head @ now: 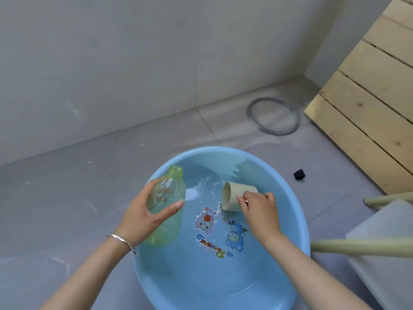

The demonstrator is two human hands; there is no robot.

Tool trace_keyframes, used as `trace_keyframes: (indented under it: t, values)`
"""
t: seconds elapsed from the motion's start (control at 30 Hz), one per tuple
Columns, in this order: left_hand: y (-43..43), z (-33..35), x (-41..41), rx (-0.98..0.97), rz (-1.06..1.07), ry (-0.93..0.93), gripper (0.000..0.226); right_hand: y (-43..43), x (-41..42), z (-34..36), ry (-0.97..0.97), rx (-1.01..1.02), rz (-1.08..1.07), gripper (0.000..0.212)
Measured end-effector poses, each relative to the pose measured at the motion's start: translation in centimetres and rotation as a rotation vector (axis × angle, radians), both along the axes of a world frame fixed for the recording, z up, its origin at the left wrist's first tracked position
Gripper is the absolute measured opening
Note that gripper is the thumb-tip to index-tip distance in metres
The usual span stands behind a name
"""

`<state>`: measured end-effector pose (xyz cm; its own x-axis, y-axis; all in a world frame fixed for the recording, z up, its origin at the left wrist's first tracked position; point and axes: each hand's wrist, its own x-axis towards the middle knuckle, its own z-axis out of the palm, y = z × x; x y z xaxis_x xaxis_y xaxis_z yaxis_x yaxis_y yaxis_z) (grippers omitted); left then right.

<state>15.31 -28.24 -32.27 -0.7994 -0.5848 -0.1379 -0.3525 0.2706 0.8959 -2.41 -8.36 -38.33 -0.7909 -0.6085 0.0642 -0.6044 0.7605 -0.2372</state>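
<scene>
The blue plastic basin (214, 149) sits on the grey tiled floor (67, 198), close to the foot of the wall. It holds shallow clear water (196, 278) that is rippled at the far side. Two cartoon stickers (204, 220) and a line of lettering show on the basin bottom. The left hand (143, 212) holds the green bottle (167, 195), a translucent container with no cap. The fingers curl round the far side of its mid-body and the thumb presses on the near side. The bottle is tilted, with its open mouth up and away from the person and its base low and near the wrist. It hangs over the left part of the basin, above the rim, clear of the water. A silver bangle (122, 241) sits on the left wrist. The right hand (261, 212) grips the beige cup (238, 195) at its closed end, fingers curled over the top. A ring (246, 201) shows on one finger. The cup lies on its side above the middle of the basin, with its open mouth turned left toward the bottle. Its lower edge is at or just above the water; which of the two cannot be told. Bottle and cup are near each other but apart. Beyond the basin, a grey ring (273, 116) lies flat on the floor. A small black object (299, 174) lies just beside the basin at the right. A slatted wooden panel (368, 104) leans at the far right. Pale wooden legs (357, 248) reach in from the right edge, touching the basin rim.
</scene>
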Motion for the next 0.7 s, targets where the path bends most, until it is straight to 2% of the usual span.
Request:
trace_keyframes:
  t: [0.1,0.2,0.33,0.4,0.6,0.7]
  values:
    - [0.5,-0.1,0.4,0.040,0.007,0.008,0.050,-1.1,1.3,-1.1,0.112,0.093,0.090,0.051]
    - [0.2,0.3,0.8,0.103,0.035,0.029,0.051,-2.4,3.2,-2.0,0.159,0.122,0.170,0.042]
    - [-0.3,1.0,1.6,0.143,0.089,0.053,0.049,-4.2,7.3,-2.7,0.125,0.043,0.282,0.033]
    - [-0.5,1.6,2.1,0.140,0.117,0.069,0.046,-4.7,9.2,-2.7,0.083,-0.005,0.305,0.028]
    - [-1.3,2.3,3.1,0.179,0.229,0.093,0.045,-4.4,12.7,-2.6,-0.043,-0.088,0.364,0.030]
    - [-1.5,2.4,3.2,0.186,0.252,0.100,0.040,-3.7,13.5,-2.4,-0.208,-0.146,0.376,0.030]
